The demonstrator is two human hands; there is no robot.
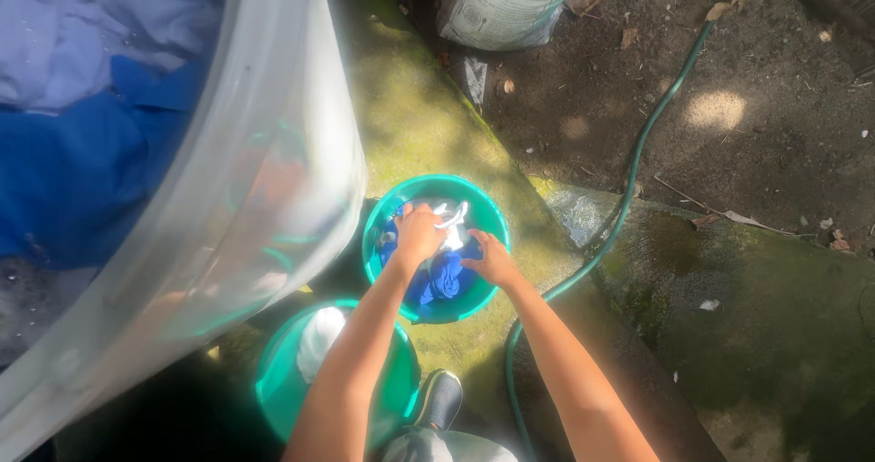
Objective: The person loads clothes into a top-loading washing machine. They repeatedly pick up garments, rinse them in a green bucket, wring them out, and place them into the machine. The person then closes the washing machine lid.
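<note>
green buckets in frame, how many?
2. One green bucket sits on the mossy concrete, with both hands in the blue cloth inside. The second bucket is nearer, under the left forearm, holding something white. More may hide behind the translucent tub.

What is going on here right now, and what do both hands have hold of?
A person bends over a round green plastic basin on mossy concrete. The left hand and right hand both grip a wet blue cloth garment inside it. A second green plastic bucket holding a white cloth stands closer in. A green rubber hose runs past on the right, and a large translucent plastic tub sits at left.
</note>
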